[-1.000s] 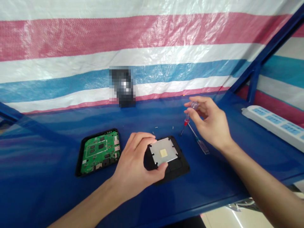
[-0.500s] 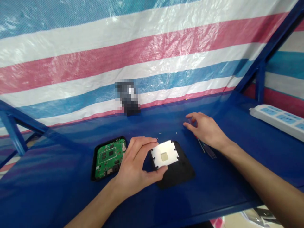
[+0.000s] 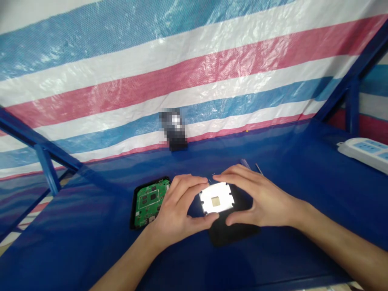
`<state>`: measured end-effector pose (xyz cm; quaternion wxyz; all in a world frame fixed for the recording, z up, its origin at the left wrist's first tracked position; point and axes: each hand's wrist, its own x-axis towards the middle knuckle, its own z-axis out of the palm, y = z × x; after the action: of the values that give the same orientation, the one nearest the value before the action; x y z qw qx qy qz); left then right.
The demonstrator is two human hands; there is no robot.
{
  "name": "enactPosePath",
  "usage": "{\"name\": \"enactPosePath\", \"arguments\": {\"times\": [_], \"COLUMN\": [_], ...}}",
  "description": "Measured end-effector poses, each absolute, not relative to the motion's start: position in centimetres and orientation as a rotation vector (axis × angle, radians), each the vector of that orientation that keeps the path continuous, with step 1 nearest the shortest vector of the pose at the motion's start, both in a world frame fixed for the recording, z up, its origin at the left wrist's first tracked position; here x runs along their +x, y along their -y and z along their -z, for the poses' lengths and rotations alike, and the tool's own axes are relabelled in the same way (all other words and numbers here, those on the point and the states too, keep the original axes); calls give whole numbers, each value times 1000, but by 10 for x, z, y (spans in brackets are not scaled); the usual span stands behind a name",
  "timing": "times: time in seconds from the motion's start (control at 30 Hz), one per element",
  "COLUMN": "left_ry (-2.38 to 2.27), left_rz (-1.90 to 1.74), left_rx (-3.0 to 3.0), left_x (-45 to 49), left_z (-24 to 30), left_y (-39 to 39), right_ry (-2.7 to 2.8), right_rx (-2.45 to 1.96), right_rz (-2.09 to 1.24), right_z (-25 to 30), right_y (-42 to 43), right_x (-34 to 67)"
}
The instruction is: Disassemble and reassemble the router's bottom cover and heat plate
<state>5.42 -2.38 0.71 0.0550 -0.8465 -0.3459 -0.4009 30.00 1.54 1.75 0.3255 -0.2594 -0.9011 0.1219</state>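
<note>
Head camera, item list.

Item 1: left hand (image 3: 174,206), bare, at the lower centre of the frame. Grip curled and nearly closed, fingers along the upper left edge and thumb along the lower edge of a rectangular silver metal plate (image 3: 209,198), which it has hold of.

Item 2: right hand (image 3: 260,198), bare, opposite the left. Grip half closed, fingers reaching over the plate's upper right edge and thumb low beside its lower right corner. Whether it has firm hold cannot be told.

Item 3: the plate, between both hands, lying flat-on to the view with dark notched corners and a small square tan pad (image 3: 215,201) at its centre. It sits over a black plastic casing shell (image 3: 233,233), mostly hidden by the hands; whether the two touch cannot be told.

Item 4: green circuit board (image 3: 150,204) in a black frame, just left of the left hand, touching its heel.

Item 5: two slender tool ends (image 3: 258,168), partly hidden behind the right hand, too little shown to name.

Item 6: dark object, pixelated, unreadable (image 3: 173,129), at the back of the desk.

Item 7: white power strip with blue sockets (image 3: 363,151), at the right.

Item 8: blue metal desk (image 3: 75,230), carrying all the above, with a blue steel frame bar (image 3: 47,173) and a pink, white and blue striped tarpaulin (image 3: 194,81) behind.
</note>
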Motion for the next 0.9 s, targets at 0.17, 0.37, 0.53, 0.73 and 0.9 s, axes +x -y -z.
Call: {"name": "enactPosePath", "arguments": {"times": [0.17,0.37,0.53,0.73,0.9], "left_ry": [1012,979,963,1028,1025], "left_rz": [1208,1190,1065,914,928], "left_rx": [-2605,-2567,-2570,-2493,-2385], "left_x": [54,53,53,60,69], "left_z": [-5,-7,-9,-6,-3], "left_y": [25,24,22,25,28], "right_ry": [2372,2337,2343,2376,2344], "right_rx": [-614,-596,-583,-513,-465], "right_rz": [-287,-185,-134,181,380], "right_z": [-12,-10,-11,-13,-15], "right_y": [-14,-15,-14,-11,-6], "right_x": [293,295,295,291,287]}}
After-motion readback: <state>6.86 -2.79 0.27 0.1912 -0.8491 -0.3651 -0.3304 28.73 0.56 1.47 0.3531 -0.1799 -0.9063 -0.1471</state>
